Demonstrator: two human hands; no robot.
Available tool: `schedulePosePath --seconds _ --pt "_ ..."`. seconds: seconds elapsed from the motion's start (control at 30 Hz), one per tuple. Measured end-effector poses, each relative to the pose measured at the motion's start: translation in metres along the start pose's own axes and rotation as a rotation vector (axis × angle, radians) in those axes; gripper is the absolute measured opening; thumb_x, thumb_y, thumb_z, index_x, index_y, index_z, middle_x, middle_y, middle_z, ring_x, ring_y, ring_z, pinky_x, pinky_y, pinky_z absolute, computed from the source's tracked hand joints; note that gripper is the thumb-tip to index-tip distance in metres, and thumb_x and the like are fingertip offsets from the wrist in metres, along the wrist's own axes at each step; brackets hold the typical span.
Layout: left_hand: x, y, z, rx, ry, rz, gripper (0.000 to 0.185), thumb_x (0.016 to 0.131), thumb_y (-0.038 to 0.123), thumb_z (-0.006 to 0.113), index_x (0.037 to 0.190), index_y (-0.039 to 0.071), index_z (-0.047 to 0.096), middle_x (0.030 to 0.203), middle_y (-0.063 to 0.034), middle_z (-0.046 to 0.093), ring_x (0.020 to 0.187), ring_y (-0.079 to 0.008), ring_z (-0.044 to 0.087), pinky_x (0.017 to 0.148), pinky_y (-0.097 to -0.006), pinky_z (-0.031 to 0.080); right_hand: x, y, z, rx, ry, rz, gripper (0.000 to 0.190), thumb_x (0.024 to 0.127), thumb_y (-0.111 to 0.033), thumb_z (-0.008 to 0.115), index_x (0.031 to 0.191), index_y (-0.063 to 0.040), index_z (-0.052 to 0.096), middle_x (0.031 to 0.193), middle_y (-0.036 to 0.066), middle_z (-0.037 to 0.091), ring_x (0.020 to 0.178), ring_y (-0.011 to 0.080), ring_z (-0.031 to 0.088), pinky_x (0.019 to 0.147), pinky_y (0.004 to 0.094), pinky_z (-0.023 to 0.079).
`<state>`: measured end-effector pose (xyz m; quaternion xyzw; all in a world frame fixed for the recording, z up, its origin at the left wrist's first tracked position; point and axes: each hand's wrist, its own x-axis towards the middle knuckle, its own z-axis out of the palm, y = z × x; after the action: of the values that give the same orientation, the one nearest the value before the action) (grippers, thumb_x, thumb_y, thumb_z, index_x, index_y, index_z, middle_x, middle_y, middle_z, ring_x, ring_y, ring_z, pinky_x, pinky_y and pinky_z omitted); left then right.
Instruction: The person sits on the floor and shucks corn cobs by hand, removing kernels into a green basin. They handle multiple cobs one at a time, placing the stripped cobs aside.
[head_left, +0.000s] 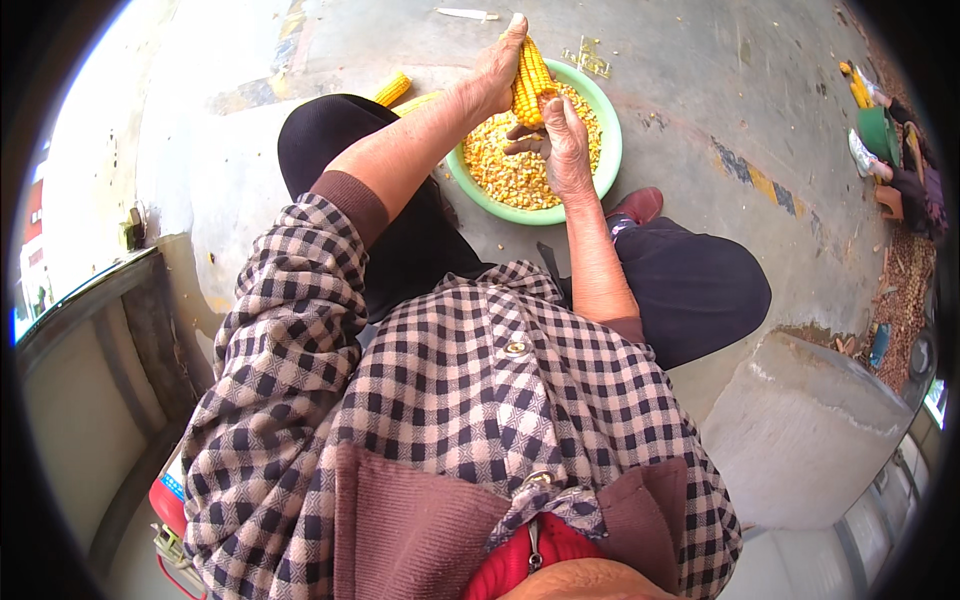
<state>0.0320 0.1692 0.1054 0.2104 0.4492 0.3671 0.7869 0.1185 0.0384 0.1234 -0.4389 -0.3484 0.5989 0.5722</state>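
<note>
My left hand grips a yellow ear of corn along its side, thumb pointing up at the far end. At the near end, my right hand has its thumb against the cob and its fingers curled below. Kernels still cover the visible side of the ear. Directly underneath stands a light green plastic basin, and loose corn kernels fill much of it. Two more ears lie left of the basin: one ear shows plainly, the other ear is partly behind my left forearm.
A knife with a pale blade lies on the concrete floor beyond the basin. Flattened plastic wrapping is near the rim. At far right, another person sits by a green bucket. A concrete block stands right of me.
</note>
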Motion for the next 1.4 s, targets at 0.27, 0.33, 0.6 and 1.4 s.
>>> schedulePosePath --seconds 0.27,0.33,0.6,1.4 --pt "0.018 -0.005 -0.01 -0.214 0.048 -0.033 0.06 0.089 0.054 0.059 0.11 -0.001 0.044 0.085 -0.0182 0.058 0.07 -0.0347 0.065 0.064 -0.0503 0.058 0.002 -0.003 0.007 0.154 0.111 0.075 0.048 0.096 -0.048 0.051 0.116 -0.004 0.049 0.083 0.014 0.061 0.056 0.0194 0.059 0.048 0.0324 0.051" --pt "0.02 -0.003 -0.014 -0.219 0.015 -0.012 0.061 0.09 0.054 0.058 0.113 -0.001 0.042 0.086 -0.0186 0.058 0.07 -0.0359 0.064 0.064 -0.051 0.058 0.002 -0.007 0.007 0.191 0.077 0.137 0.048 0.096 -0.048 0.05 0.116 -0.004 0.05 0.084 0.014 0.061 0.058 0.0192 0.06 0.048 0.0326 0.051" --pt "0.019 -0.003 -0.008 -0.145 0.098 0.033 0.058 0.094 0.056 0.047 0.106 0.0 0.044 0.082 -0.0193 0.058 0.073 -0.0363 0.065 0.068 -0.0514 0.058 0.0 -0.011 0.004 0.481 0.039 0.251 0.03 0.095 -0.029 0.06 0.116 -0.01 0.05 0.075 0.007 0.053 0.054 0.0143 0.048 0.05 0.0325 0.047" --pt "0.01 -0.005 -0.004 -0.166 0.242 0.087 0.044 0.093 0.044 0.058 0.105 0.002 0.053 0.087 -0.0125 0.057 0.077 -0.0279 0.06 0.072 -0.0468 0.054 -0.005 -0.002 0.003 0.378 -0.055 0.168 0.033 0.097 -0.026 0.054 0.123 -0.007 0.046 0.083 0.006 0.053 0.063 0.0112 0.05 0.052 0.0295 0.047"
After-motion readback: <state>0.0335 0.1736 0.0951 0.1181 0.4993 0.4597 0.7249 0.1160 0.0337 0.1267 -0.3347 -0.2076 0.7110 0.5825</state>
